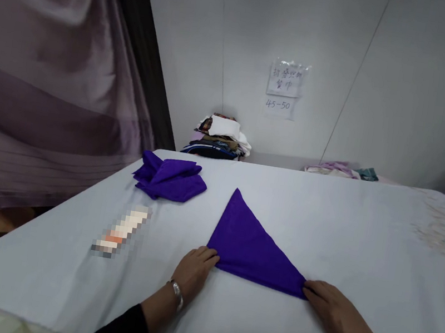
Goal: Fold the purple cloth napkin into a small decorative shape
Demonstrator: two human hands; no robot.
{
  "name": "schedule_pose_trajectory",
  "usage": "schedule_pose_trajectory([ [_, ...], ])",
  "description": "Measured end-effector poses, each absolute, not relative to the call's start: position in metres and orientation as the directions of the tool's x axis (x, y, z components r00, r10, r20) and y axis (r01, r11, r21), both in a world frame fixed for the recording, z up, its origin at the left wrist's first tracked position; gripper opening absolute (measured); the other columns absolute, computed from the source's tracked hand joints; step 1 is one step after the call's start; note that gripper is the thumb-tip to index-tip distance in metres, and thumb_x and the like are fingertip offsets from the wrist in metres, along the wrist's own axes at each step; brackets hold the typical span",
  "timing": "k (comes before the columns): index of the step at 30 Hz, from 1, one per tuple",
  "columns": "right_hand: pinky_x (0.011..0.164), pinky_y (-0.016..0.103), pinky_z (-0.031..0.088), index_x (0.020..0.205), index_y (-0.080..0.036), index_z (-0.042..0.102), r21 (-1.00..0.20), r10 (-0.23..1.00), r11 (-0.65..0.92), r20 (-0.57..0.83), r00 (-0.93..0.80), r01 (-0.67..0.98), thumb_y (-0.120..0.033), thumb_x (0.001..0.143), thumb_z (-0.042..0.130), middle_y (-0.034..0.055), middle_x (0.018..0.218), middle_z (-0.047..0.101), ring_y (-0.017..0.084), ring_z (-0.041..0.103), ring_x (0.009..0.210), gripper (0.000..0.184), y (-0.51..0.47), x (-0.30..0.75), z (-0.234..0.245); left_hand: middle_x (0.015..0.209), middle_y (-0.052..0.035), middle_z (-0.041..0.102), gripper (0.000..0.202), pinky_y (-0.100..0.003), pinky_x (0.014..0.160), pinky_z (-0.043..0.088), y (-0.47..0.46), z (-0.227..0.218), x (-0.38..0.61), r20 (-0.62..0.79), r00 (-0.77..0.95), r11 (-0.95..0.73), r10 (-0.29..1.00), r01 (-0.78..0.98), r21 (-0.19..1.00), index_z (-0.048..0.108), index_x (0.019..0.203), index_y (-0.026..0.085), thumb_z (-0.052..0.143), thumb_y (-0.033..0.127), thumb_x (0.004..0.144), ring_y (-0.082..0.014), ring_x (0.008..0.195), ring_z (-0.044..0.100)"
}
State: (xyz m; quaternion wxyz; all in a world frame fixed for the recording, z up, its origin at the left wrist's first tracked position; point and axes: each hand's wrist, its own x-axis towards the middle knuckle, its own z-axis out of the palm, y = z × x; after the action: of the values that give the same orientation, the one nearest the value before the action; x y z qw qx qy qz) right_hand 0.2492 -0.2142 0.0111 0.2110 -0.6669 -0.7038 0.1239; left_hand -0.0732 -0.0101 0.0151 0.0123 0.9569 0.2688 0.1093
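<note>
A purple cloth (250,244) folded into a triangle lies flat on the white table (324,216), its apex pointing away from me. My left hand (194,270), with a metal watch at the wrist, pinches the triangle's near left corner. My right hand (329,307) rests at the near right corner, fingers pressed together on the cloth's tip.
A loose pile of purple cloths (170,178) sits at the table's far left. A blurred oblong item (121,230) lies nearer on the left. Stacked folded clothes (219,137) and more fabric (342,170) are behind the table by the wall. A mauve curtain (42,76) hangs left.
</note>
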Motion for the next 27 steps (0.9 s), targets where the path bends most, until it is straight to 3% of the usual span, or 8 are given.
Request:
schedule_pose_trajectory([
  [7, 0.085, 0.035, 0.046, 0.106, -0.025, 0.065, -0.425, 0.991, 0.068, 0.135, -0.011, 0.903, -0.033, 0.092, 0.031, 0.0054, 0.107, 0.065, 0.023, 0.06, 0.095, 0.038, -0.205, 0.248, 0.009, 0.105, -0.0047, 0.063, 0.042, -0.035, 0.081, 0.044, -0.01, 0.012, -0.067, 0.199, 0.806, -0.829, 0.557, 0.552, 0.088, 0.062, 0.105, 0.019, 0.044, -0.005, 0.075, -0.0198, 0.095, 0.053],
  [16, 0.08, 0.03, 0.049, 0.098, -0.029, 0.066, -0.53, 0.986, -0.088, 0.076, 0.151, 0.844, -0.044, 0.089, 0.037, 0.0035, 0.1, 0.068, 0.022, 0.061, 0.091, 0.034, -0.206, 0.249, 0.011, 0.097, -0.0035, 0.065, 0.039, -0.033, 0.08, 0.043, -0.004, 0.003, -0.069, 0.265, 0.785, -0.828, 0.56, 0.544, 0.136, 0.063, 0.097, 0.018, 0.045, -0.007, 0.073, -0.0186, 0.09, 0.054],
  [23, 0.08, 0.026, 0.051, 0.111, -0.032, 0.06, -0.494, 0.977, 0.123, 0.212, -0.018, 0.86, -0.028, 0.087, 0.043, 0.0033, 0.105, 0.065, 0.019, 0.062, 0.094, 0.03, -0.205, 0.266, 0.021, 0.092, -0.0031, 0.065, 0.042, -0.034, 0.077, 0.046, -0.007, 0.005, -0.075, 0.339, 0.746, -0.819, 0.574, 0.523, 0.235, 0.063, 0.094, 0.019, 0.042, -0.007, 0.069, -0.0184, 0.086, 0.055],
  [27, 0.079, 0.027, 0.052, 0.112, -0.03, 0.058, -0.558, 0.978, 0.044, 0.193, 0.078, 0.829, -0.033, 0.087, 0.046, 0.0046, 0.108, 0.064, 0.02, 0.062, 0.095, 0.028, -0.186, 0.279, 0.043, 0.09, -0.0046, 0.066, 0.039, -0.035, 0.073, 0.047, -0.011, 0.006, -0.081, 0.363, 0.704, -0.791, 0.61, 0.522, 0.319, 0.064, 0.093, 0.019, 0.041, -0.004, 0.072, -0.0186, 0.083, 0.056],
])
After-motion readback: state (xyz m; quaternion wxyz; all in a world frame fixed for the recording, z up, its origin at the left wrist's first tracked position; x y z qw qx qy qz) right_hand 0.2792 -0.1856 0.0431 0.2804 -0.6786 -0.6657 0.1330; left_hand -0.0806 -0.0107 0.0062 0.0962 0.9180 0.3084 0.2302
